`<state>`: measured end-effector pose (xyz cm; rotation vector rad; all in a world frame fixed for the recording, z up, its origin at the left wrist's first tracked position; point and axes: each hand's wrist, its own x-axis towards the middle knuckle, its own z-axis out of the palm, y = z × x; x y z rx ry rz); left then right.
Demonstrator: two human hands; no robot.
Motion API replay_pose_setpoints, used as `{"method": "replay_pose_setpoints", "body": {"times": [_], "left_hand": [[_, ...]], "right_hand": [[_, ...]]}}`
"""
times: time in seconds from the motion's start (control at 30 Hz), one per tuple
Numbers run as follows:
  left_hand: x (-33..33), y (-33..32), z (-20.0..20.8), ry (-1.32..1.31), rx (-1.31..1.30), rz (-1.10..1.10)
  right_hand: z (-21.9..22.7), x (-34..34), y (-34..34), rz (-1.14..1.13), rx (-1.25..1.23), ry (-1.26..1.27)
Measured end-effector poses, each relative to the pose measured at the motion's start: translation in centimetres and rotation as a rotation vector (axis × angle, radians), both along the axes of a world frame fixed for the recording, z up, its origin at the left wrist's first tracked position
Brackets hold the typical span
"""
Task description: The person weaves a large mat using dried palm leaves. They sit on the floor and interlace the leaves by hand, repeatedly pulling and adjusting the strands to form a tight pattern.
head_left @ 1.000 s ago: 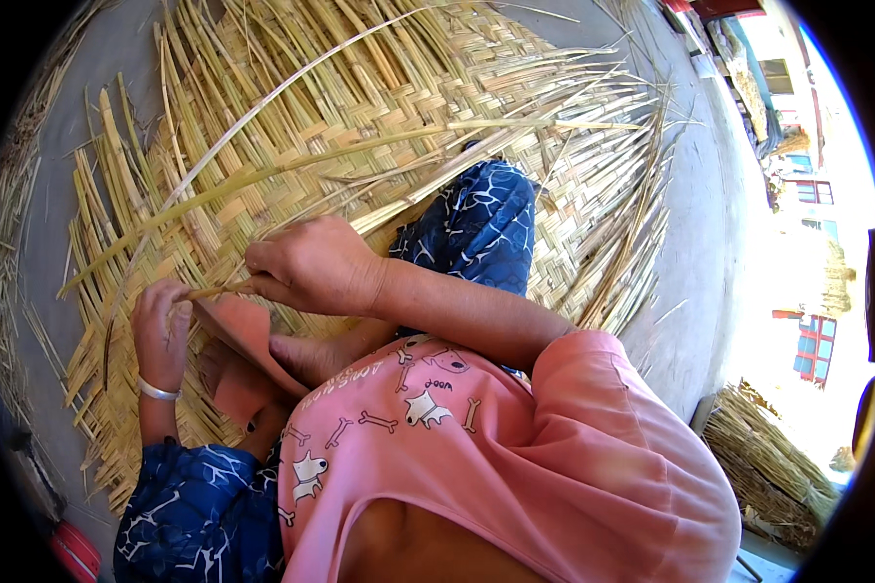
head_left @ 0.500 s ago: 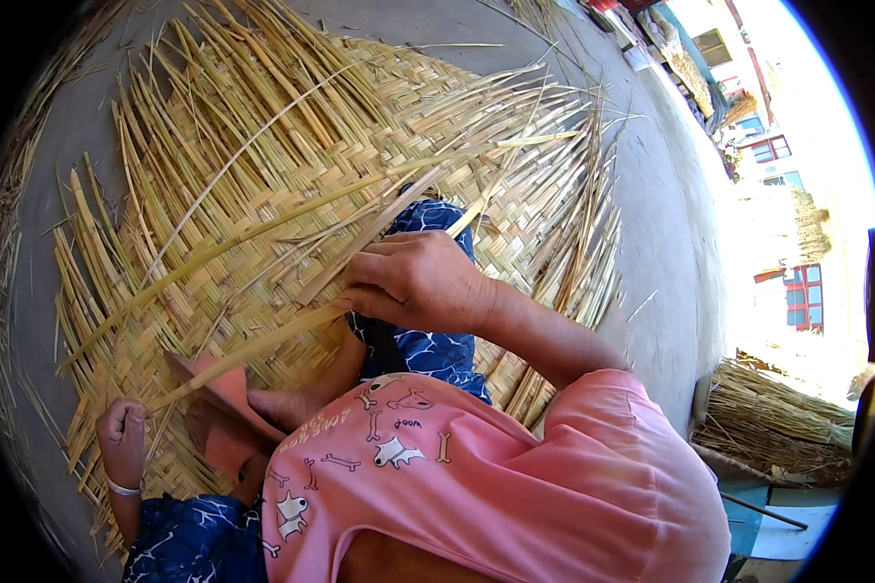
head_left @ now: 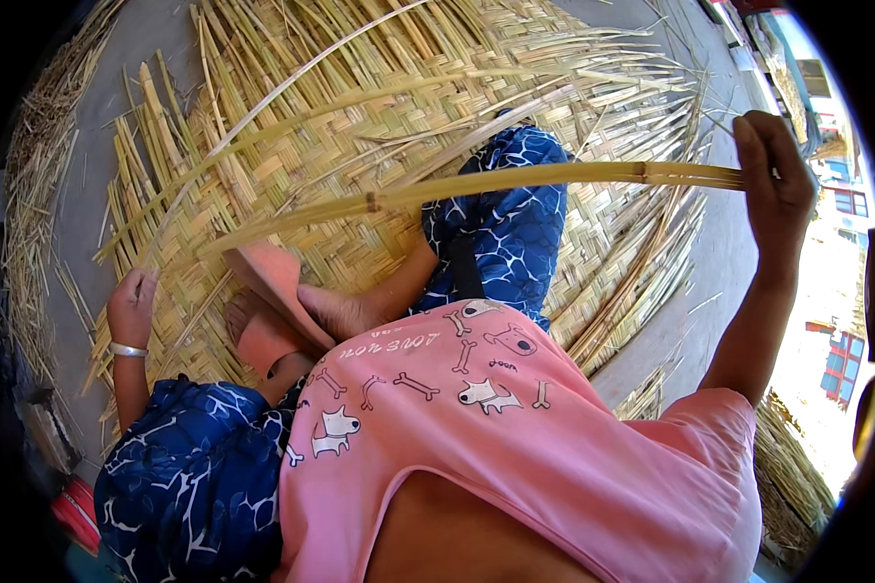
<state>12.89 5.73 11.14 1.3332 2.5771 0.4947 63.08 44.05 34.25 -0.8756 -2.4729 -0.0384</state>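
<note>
A long, flattened yellow-green reed strip stretches across in front of me, bowed slightly upward. My right hand, raised at the far right, grips one end of it. At the left, my left hand, wearing a silver bracelet, is closed in a pinch at the strip's thin other end. Below the strip lies a woven reed mat in a herringbone pattern, with loose unwoven ends along its far and right edges. My legs and feet in pink slippers rest on the mat.
Another long reed strip and a pale thin strip lie across the mat. Straw debris lines the grey floor at the left. A bundle of stalks is at the lower right, with buildings beyond.
My right hand has swung outward to the far right, so the reed strip is now drawn out at full length. My left hand stays low at the left; the whole view has shifted.
</note>
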Motion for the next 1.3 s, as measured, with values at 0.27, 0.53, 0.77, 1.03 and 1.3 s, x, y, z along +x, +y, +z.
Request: {"method": "replay_pose_setpoints", "body": {"times": [0.27,0.53,0.77,1.03,1.3], "left_hand": [[1.1,2.9,-5.1,-0.127,0.070,0.042],[3.0,7.3,-6.4,-0.066,0.055,0.038],[3.1,9.0,-7.3,-0.197,-0.099,0.041],[2.5,9.1,-9.6,-0.239,0.096,-0.025],[10.9,14.4,-2.9,-0.721,0.403,-0.007]], "right_hand": [[-2.8,-2.7,8.0,-0.069,0.159,-0.275],[-20.6,-8.2,12.1,0.173,0.009,-0.446],[-29.1,-18.5,-0.4,0.540,-0.121,-0.565],[-33.2,-19.6,-0.2,0.485,-0.132,-0.630],[-24.8,-22.5,-4.4,0.591,-0.228,-0.216]]}}
